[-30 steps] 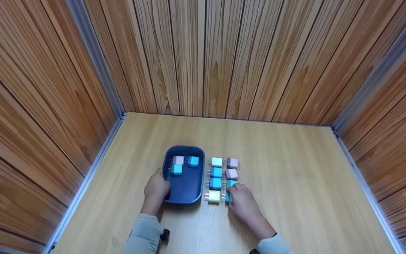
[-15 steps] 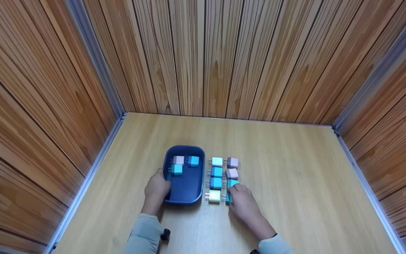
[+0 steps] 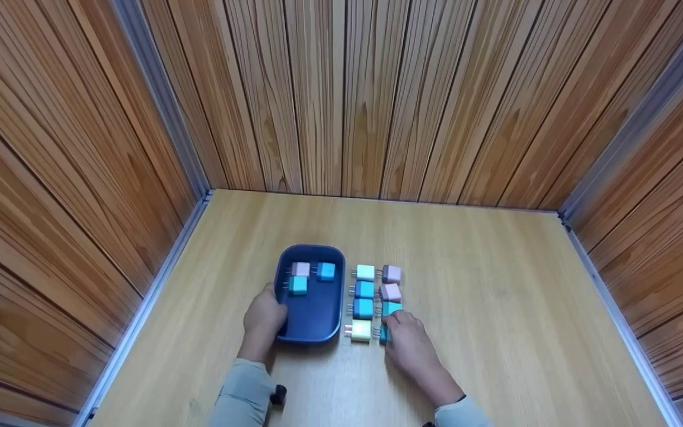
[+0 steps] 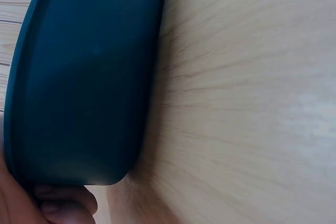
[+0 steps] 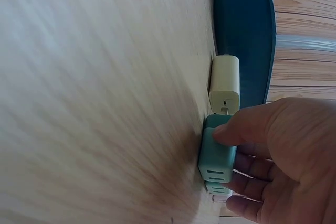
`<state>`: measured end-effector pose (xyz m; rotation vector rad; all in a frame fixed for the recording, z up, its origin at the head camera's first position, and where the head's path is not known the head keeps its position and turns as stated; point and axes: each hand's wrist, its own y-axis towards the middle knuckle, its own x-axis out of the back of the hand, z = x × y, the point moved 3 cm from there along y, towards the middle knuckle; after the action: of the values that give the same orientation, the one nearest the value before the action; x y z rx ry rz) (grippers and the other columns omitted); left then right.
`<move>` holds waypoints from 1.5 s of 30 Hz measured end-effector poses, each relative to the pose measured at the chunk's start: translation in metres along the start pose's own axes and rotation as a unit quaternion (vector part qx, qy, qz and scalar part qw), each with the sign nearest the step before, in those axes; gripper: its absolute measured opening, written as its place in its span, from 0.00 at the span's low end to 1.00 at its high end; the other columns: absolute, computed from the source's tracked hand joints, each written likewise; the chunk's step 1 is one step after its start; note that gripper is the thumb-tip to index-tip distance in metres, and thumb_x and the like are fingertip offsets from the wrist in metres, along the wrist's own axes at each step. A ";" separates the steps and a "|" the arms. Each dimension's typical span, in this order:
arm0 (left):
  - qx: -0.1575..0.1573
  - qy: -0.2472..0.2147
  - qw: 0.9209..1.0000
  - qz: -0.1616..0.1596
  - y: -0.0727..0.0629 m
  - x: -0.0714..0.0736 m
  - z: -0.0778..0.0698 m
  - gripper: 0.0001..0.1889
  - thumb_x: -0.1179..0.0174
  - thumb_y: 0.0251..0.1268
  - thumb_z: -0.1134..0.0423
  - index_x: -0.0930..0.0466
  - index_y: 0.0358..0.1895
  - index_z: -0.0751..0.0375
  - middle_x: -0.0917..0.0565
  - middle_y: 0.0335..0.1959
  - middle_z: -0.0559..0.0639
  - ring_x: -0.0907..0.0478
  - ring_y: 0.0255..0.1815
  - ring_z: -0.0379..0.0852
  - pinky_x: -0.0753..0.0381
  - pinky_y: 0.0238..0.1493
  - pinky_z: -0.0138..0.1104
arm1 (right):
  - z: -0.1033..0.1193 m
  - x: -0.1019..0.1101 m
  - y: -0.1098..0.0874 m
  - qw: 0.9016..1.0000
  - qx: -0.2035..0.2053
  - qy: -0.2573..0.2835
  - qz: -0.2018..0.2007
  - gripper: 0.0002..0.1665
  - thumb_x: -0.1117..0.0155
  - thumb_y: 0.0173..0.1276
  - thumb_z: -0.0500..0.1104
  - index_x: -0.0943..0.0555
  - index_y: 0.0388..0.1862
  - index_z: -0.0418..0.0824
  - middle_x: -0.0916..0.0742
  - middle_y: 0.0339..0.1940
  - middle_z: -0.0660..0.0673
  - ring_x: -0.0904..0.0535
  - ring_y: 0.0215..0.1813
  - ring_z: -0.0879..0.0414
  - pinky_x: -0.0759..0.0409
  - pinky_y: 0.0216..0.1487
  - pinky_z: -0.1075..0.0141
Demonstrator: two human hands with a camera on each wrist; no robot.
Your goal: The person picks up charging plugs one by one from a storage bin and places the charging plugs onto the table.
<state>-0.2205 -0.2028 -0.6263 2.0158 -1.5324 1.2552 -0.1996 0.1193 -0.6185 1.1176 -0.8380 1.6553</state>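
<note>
A dark blue plastic tray (image 3: 310, 323) stands on the table, with three chargers in it: a pink charger (image 3: 300, 268), a blue charger (image 3: 326, 271) and a teal charger (image 3: 297, 285). My left hand (image 3: 263, 319) grips the tray's left wall by the rim. At the near end of two charger rows, my right hand (image 3: 411, 344) pinches a green plug charger (image 5: 216, 153) between thumb and fingers. In the right wrist view this charger sits low against the table, close to a yellow charger (image 5: 224, 83). The hand partly covers it in the head view.
The left row also has a pale mint charger (image 3: 365, 273) and two blue chargers (image 3: 363, 299). In the right row lie a purple charger (image 3: 391, 274), a pink charger (image 3: 389, 292) and a turquoise charger (image 3: 391, 308). Wood-panelled walls (image 3: 371, 107) surround the table (image 3: 513, 308).
</note>
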 end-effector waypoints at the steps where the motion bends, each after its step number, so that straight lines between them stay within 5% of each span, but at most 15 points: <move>1: -0.001 -0.001 1.000 0.000 0.000 0.000 0.000 0.32 0.45 0.70 0.63 0.38 0.77 0.62 0.21 0.66 0.65 0.21 0.63 0.62 0.22 0.57 0.58 | 0.000 0.000 0.000 1.000 0.000 0.000 0.000 0.24 0.36 0.70 0.37 0.20 0.65 0.39 0.19 0.55 0.44 0.24 0.55 0.51 0.24 0.63 0.52; 23: -0.007 -0.007 1.000 -0.004 0.000 0.002 0.001 0.34 0.44 0.69 0.64 0.39 0.78 0.63 0.21 0.66 0.66 0.20 0.62 0.61 0.22 0.56 0.58 | 0.001 0.000 0.000 1.000 0.018 -0.006 -0.014 0.29 0.28 0.64 0.41 0.20 0.65 0.39 0.19 0.54 0.45 0.25 0.52 0.52 0.26 0.60 0.52; 45: -0.012 0.004 1.000 -0.014 -0.001 0.001 0.000 0.32 0.44 0.66 0.65 0.34 0.75 0.63 0.18 0.61 0.65 0.18 0.57 0.60 0.21 0.53 0.57 | 0.026 0.013 0.012 0.999 0.045 0.000 -0.028 0.26 0.28 0.64 0.44 0.18 0.61 0.44 0.17 0.56 0.46 0.23 0.57 0.51 0.25 0.61 0.53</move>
<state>-0.2196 -0.2027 -0.6249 2.0074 -1.5020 1.2270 -0.2055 0.0964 -0.5971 1.1933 -0.7320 1.6602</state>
